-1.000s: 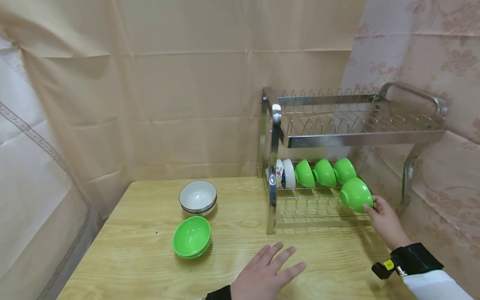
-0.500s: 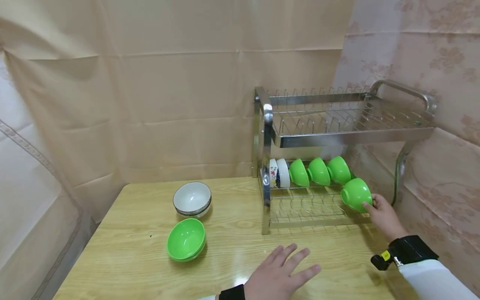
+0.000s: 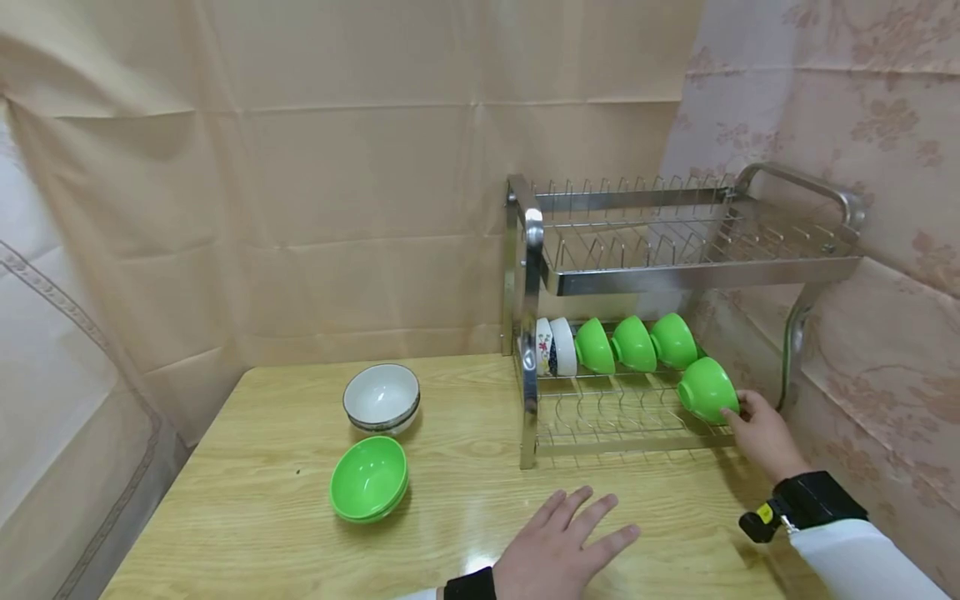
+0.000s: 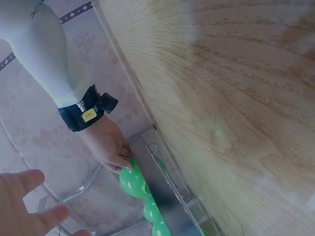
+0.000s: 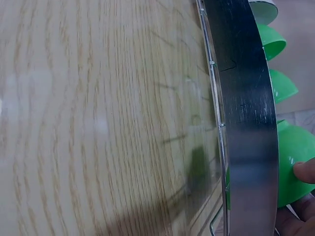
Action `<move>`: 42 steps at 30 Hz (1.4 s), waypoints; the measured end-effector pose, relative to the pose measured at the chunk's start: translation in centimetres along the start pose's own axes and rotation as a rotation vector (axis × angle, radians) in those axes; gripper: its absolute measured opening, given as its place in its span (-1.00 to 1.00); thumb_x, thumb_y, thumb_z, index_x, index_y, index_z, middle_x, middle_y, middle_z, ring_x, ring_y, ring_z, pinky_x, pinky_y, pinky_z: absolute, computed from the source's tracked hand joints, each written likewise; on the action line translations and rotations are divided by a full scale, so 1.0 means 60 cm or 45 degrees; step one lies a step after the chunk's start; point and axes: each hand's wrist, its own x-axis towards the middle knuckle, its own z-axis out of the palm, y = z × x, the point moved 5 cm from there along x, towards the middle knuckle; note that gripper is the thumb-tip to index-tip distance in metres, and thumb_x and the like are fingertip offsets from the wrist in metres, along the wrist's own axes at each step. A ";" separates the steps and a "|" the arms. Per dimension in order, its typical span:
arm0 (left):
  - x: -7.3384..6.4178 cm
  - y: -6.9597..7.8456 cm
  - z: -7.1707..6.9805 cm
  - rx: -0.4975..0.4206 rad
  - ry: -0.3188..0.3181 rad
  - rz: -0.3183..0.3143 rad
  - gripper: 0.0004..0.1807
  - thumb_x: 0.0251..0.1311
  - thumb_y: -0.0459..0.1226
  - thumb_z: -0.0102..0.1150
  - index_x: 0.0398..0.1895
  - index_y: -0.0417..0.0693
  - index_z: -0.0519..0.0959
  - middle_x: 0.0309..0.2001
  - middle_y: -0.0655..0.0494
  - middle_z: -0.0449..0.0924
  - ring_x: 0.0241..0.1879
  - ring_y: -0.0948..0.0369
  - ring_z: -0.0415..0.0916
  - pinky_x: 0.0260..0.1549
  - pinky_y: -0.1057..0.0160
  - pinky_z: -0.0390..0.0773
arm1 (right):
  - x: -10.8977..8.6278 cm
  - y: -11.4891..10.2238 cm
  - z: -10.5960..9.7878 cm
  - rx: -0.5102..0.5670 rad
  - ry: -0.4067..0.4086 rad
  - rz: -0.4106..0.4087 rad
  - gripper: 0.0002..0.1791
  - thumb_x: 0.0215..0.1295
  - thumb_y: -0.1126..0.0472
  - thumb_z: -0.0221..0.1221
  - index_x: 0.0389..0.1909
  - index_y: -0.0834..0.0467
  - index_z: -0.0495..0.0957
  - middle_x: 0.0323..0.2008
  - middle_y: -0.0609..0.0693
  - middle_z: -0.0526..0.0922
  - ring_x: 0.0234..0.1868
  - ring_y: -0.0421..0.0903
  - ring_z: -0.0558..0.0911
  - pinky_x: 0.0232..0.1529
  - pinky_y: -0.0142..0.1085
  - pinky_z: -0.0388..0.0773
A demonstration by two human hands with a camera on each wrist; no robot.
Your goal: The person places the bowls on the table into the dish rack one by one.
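My right hand (image 3: 767, 433) pinches the rim of a green bowl (image 3: 707, 390) at the front right of the rack's lower tier. The bowl is tipped on its side, its base toward the left. In the right wrist view the thumb (image 5: 306, 170) presses on the outside of this green bowl (image 5: 294, 157). My left hand (image 3: 551, 546) hovers over the table's front part, fingers spread, holding nothing. Behind the held bowl, several green bowls (image 3: 633, 343) and white bowls (image 3: 564, 347) stand on edge in a row on the metal dish rack (image 3: 697, 277).
On the wooden table (image 3: 247, 500), left of the rack, sit stacked white bowls (image 3: 382, 395) with a dark rim and stacked green bowls (image 3: 369, 479). The rack's upper tier has wire prongs. A beige curtain (image 3: 360, 192) hangs behind, a floral cloth (image 3: 877, 350) at the right.
The view has shifted a little to the right. My left hand has moved slightly right over the table. The right hand keeps its hold on the green bowl, nearly still at the rack.
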 end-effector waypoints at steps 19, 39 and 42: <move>-0.042 -0.037 -0.006 -0.082 -0.037 -0.191 -0.21 0.33 0.40 -0.37 0.53 0.32 0.18 0.49 0.10 0.17 0.43 0.05 0.19 0.31 0.05 0.32 | -0.058 -0.082 0.013 -0.169 0.157 -0.092 -0.10 0.47 -0.01 0.08 0.40 0.60 -0.09 0.27 0.68 0.04 0.23 0.60 0.16 0.09 0.44 0.19; -0.104 -0.088 -0.001 -0.191 0.012 -0.396 -0.20 0.31 0.36 -0.14 0.49 0.18 0.26 0.44 0.04 0.25 0.38 -0.02 0.26 0.26 -0.07 0.35 | -0.231 -0.271 0.191 -0.519 0.043 -0.889 -0.11 0.01 -0.17 0.45 0.32 0.17 0.40 0.34 0.13 0.36 0.35 0.19 0.30 0.49 -0.29 -0.37; -0.115 -0.099 0.003 -0.223 -0.025 -0.433 -0.21 0.32 0.36 -0.18 0.49 0.18 0.25 0.44 0.05 0.26 0.37 -0.02 0.26 0.25 -0.08 0.36 | -0.235 -0.275 0.195 -0.530 0.046 -0.912 -0.10 -0.01 -0.16 0.45 0.32 0.17 0.40 0.34 0.14 0.36 0.35 0.22 0.30 0.47 -0.34 -0.43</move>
